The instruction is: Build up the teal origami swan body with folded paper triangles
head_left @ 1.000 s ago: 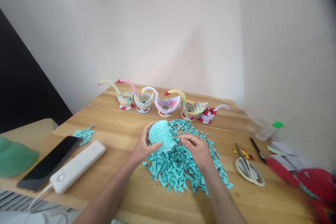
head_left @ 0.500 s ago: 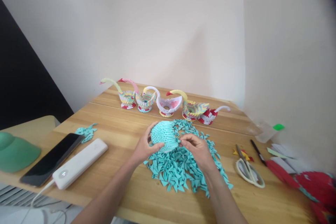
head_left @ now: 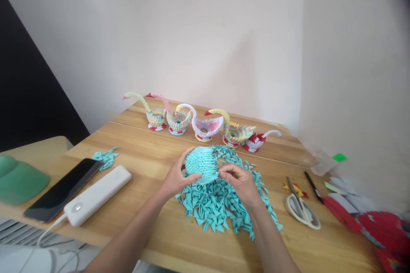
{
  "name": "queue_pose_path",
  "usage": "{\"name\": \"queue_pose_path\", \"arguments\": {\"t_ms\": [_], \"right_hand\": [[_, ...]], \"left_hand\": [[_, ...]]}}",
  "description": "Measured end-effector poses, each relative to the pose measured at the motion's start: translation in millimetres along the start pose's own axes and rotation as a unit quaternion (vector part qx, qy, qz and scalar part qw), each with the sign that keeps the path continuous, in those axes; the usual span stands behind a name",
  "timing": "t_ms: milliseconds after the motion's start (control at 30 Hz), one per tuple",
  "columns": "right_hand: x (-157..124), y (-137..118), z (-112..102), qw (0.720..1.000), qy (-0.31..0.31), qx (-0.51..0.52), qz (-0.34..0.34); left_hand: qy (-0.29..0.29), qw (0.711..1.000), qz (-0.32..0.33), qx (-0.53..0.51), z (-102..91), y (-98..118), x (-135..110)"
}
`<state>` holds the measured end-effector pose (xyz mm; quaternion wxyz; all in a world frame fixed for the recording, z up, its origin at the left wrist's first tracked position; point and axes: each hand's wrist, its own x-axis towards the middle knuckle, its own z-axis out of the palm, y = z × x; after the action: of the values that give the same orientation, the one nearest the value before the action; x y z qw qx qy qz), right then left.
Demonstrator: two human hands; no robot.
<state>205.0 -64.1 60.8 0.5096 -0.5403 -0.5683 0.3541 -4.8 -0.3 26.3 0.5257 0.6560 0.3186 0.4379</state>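
Observation:
My left hand [head_left: 177, 178] grips a rounded teal piece of folded-paper modules [head_left: 202, 164] by its left side, thumb in front, fingers behind. My right hand [head_left: 241, 182] is closed in a pinch at the piece's right edge, fingertips touching it; what the pinch holds is too small to name. Both hands hover just over a heap of loose teal paper triangles [head_left: 221, 204] on the wooden table [head_left: 150, 153].
Several finished paper swans [head_left: 205, 123] line the table's far side. A phone [head_left: 62, 189] and a white power bank [head_left: 98, 195] lie at left, with a small teal pile [head_left: 105, 157]. Scissors [head_left: 301, 208], a pen [head_left: 314, 185] and red paper [head_left: 378, 228] lie at right.
The hands and the teal piece have hardly moved; the right fingers have closed in against the piece's edge. The view has shifted slightly.

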Motion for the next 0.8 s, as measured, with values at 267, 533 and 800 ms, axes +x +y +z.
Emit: {"name": "queue_pose_path", "arguments": {"t_ms": [267,533,800], "right_hand": [[-5.7,-23.2,3.3,0.988,-0.006,-0.14,-0.061],[0.2,-3.4,20.1,0.997,0.023,0.037,0.057],[2.4,-15.2,33.6,0.995,0.047,0.064,0.063]], "left_hand": [[0.018,0.999,0.014,0.027,-1.6,1.3,1.2],[0.044,0.999,0.019,-0.015,2.1,-9.3,1.8],[0.081,0.996,0.013,-0.043,11.0,-6.9,-0.1]]}}
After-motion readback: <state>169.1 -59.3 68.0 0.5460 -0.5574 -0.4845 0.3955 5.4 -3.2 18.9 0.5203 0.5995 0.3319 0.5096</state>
